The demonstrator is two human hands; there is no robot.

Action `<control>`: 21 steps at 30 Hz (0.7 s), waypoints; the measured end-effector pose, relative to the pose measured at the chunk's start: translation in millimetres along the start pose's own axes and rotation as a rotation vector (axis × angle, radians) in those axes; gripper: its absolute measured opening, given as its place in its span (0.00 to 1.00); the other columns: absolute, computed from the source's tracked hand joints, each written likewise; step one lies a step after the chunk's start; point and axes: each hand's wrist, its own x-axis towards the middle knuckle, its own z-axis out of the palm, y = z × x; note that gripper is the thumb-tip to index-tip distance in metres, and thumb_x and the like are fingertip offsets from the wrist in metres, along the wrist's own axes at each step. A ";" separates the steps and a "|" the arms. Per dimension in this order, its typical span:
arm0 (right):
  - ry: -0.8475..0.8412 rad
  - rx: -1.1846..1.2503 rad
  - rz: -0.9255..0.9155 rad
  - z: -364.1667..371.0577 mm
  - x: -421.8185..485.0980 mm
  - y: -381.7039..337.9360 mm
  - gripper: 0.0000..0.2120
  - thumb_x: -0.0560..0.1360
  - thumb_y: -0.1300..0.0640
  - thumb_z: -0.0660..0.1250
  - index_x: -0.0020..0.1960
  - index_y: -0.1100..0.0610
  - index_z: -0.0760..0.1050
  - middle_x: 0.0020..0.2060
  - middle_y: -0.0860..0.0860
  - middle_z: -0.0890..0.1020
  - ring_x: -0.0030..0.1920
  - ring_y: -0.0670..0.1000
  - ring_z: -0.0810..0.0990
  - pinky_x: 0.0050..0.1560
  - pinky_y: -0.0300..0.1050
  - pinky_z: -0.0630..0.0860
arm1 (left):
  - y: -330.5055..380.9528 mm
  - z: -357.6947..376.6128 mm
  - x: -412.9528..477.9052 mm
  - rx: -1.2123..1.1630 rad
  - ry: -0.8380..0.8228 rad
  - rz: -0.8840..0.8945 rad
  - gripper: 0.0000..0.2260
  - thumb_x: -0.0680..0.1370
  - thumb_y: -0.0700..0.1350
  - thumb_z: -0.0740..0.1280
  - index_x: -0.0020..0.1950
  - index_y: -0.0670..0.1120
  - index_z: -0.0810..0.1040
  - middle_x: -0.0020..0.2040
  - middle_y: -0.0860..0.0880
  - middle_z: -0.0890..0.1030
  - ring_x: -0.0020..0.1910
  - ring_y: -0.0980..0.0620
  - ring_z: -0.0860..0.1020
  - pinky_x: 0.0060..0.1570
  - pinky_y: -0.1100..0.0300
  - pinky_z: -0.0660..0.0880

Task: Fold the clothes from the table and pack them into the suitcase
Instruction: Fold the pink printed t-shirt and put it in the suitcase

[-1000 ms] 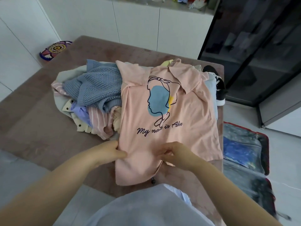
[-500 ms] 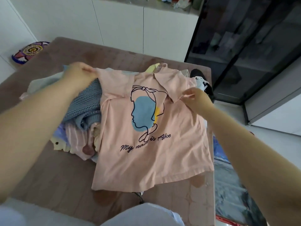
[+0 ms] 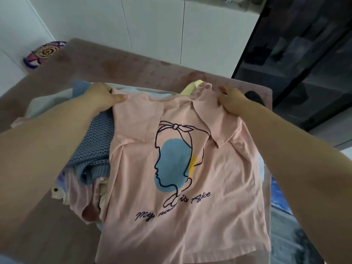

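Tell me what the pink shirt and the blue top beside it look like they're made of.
The pink shirt looks like soft, matte cotton-type jersey: smooth face, creases, a flat printed graphic. The blue top is an open knit, cotton or acrylic yarn by the look: rows of small holes, thick edge.

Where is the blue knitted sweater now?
In the head view, the blue knitted sweater lies left of centre on the table, against the left edge of the pink shirt.
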 end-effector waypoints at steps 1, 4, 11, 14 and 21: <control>-0.010 -0.073 -0.009 1.5 6.3 -2.1 0.20 0.79 0.53 0.56 0.70 0.56 0.64 0.67 0.57 0.72 0.66 0.60 0.69 0.68 0.53 0.64 | 0.0 0.8 1.4 -0.009 0.023 0.001 0.26 0.75 0.51 0.69 0.67 0.36 0.70 0.67 0.39 0.72 0.64 0.41 0.71 0.60 0.55 0.67; 0.045 -0.426 -0.034 -2.5 15.6 -12.9 0.14 0.78 0.48 0.57 0.60 0.51 0.73 0.59 0.57 0.76 0.62 0.60 0.71 0.65 0.52 0.63 | -1.1 3.3 8.6 -0.088 0.034 -0.045 0.26 0.73 0.50 0.71 0.66 0.37 0.71 0.65 0.40 0.74 0.62 0.42 0.73 0.58 0.55 0.68; -0.064 -0.344 0.038 12.8 29.3 -6.2 0.26 0.77 0.45 0.51 0.72 0.52 0.59 0.68 0.60 0.69 0.67 0.64 0.66 0.67 0.61 0.63 | -3.2 -2.2 29.8 -0.439 -0.123 -0.155 0.21 0.73 0.33 0.68 0.65 0.32 0.70 0.62 0.35 0.75 0.59 0.39 0.75 0.62 0.45 0.72; 0.017 -0.360 0.062 15.1 25.8 -6.3 0.22 0.77 0.45 0.54 0.67 0.53 0.69 0.62 0.58 0.74 0.65 0.61 0.68 0.66 0.55 0.60 | 0.8 1.5 24.1 -0.394 -0.148 -0.128 0.23 0.72 0.31 0.68 0.65 0.33 0.69 0.62 0.35 0.75 0.59 0.38 0.75 0.61 0.43 0.72; 0.217 -0.265 -0.187 -39.6 -9.0 -23.9 0.07 0.71 0.58 0.66 0.50 0.56 0.77 0.51 0.55 0.80 0.58 0.59 0.73 0.59 0.48 0.67 | 16.0 15.3 11.6 -0.311 0.159 0.064 0.29 0.71 0.45 0.73 0.70 0.41 0.68 0.67 0.43 0.72 0.63 0.44 0.73 0.62 0.54 0.71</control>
